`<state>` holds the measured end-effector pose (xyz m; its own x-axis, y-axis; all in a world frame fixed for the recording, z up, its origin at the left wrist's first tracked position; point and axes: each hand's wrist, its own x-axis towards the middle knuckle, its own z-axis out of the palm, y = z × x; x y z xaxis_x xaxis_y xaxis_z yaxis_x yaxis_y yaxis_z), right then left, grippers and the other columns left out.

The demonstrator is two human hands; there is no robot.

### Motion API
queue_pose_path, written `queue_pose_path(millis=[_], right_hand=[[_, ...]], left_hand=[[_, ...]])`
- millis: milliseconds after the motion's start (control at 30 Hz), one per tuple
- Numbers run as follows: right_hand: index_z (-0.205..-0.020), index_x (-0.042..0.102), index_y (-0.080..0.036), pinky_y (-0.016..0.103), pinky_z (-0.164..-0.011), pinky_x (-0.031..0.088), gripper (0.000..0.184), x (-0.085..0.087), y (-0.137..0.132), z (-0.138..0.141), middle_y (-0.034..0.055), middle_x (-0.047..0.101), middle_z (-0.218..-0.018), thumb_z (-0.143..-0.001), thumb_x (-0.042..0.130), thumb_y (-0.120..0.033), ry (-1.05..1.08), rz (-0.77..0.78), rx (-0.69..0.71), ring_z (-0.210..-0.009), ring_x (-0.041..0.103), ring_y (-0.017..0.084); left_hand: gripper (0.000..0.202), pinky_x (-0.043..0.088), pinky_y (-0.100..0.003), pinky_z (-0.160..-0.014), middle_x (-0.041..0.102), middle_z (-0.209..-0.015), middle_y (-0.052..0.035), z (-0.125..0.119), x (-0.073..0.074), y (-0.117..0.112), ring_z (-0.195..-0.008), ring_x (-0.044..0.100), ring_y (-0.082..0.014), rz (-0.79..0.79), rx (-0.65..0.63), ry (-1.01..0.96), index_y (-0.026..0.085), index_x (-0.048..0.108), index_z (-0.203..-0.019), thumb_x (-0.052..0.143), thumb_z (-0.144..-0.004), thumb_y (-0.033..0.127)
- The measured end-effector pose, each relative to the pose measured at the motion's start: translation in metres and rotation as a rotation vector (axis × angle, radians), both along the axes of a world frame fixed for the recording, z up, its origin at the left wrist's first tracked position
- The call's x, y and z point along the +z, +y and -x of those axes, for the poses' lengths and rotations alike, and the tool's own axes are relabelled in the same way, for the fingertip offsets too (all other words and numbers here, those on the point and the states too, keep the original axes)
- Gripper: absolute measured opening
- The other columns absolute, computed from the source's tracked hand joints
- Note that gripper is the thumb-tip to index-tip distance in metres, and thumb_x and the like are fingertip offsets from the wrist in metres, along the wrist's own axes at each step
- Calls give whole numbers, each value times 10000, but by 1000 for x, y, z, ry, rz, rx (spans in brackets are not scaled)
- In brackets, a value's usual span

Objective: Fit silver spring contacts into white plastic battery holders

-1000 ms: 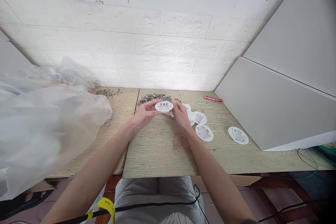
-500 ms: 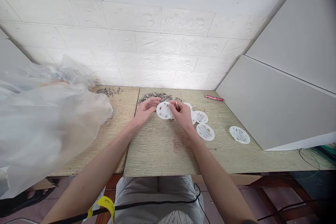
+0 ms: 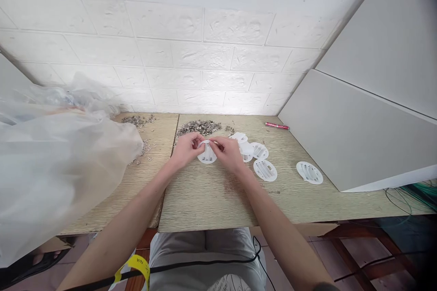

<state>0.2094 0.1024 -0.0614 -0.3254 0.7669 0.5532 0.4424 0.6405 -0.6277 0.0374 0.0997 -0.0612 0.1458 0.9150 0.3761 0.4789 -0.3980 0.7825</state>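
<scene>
Between my two hands is a round white plastic disc (image 3: 207,156) with slots and small metal contacts on its face. My left hand (image 3: 187,149) grips its upper left edge between thumb and fingers. My right hand (image 3: 226,151) pinches at its upper right edge, with the thumb on the face; whether a small part is also between those fingers I cannot tell. Just behind the hands lies a pile of small metal clips (image 3: 200,127). Several similar white discs lie to the right of my right hand, among them one slotted disc (image 3: 265,170) nearest the front.
A large translucent plastic bag (image 3: 68,159) bulges over the table's left side. Loose metal pieces (image 3: 138,120) lie beside it. A red pen (image 3: 276,126) rests near the grey panel (image 3: 368,141) at right. Another white disc (image 3: 309,173) lies apart. Green wires (image 3: 419,194) reach the right edge.
The disc has moved down and tilted, and both hands have come closer together at its upper edge. My left hand's fingers now close on the disc.
</scene>
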Motion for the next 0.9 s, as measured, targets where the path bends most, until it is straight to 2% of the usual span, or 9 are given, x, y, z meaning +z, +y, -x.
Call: queue_pose_path(millis=[167,267,333,433,500,567,767,900], right_hand=[[-917,726,-201,278,-707,448,233,1,0,1,52,724,-851,-912,496,-231,-5,72,41,-760,634,174],[-904,721,-207,282,-712,439,242,3,2,-3,49,714,-837,-920,485,-258,-4,125,-28,-780,627,181],[-905,717,-202,279,-677,425,254,4,4,-7,43,695,-780,-921,477,-281,17,144,-87,-752,609,181],[-898,712,-190,276,-636,399,258,3,7,-11,36,666,-722,-911,477,-297,41,147,-146,-701,573,176],[-887,708,-187,277,-632,392,249,2,7,-12,40,671,-743,-901,479,-285,41,141,-156,-688,559,170],[-882,705,-187,281,-639,394,246,1,7,-12,49,684,-788,-898,476,-274,27,137,-146,-693,559,168],[-867,699,-183,291,-674,407,234,2,6,-10,66,707,-874,-905,476,-244,-18,128,-117,-754,588,176],[-873,702,-186,290,-680,405,218,1,6,-8,66,710,-893,-906,488,-215,-55,129,-114,-778,597,178]], left_hand=[[83,364,-268,-583,571,-683,-2,4,5,-2,-611,476,-138,27,-28,278,180,601,-758,534,-734,222],[65,334,-276,-582,552,-684,-15,7,14,-2,-630,471,-159,87,-60,394,183,592,-702,538,-710,219],[35,311,-273,-564,524,-651,-11,7,22,-3,-612,455,-159,157,-155,423,184,586,-627,572,-656,198],[58,259,-266,-502,469,-533,18,5,34,-9,-502,387,-126,375,-405,461,185,583,-530,593,-577,153],[73,237,-261,-474,459,-472,34,2,41,-16,-453,361,-110,498,-543,478,189,599,-506,585,-557,139],[96,237,-257,-470,486,-449,37,-2,46,-21,-438,367,-106,559,-617,493,191,609,-477,590,-550,131],[115,313,-237,-485,616,-506,27,-5,50,-20,-481,477,-127,658,-710,585,205,677,-503,610,-537,118],[111,319,-232,-476,624,-501,24,-7,49,-18,-471,488,-127,655,-674,632,207,678,-499,610,-509,120]])
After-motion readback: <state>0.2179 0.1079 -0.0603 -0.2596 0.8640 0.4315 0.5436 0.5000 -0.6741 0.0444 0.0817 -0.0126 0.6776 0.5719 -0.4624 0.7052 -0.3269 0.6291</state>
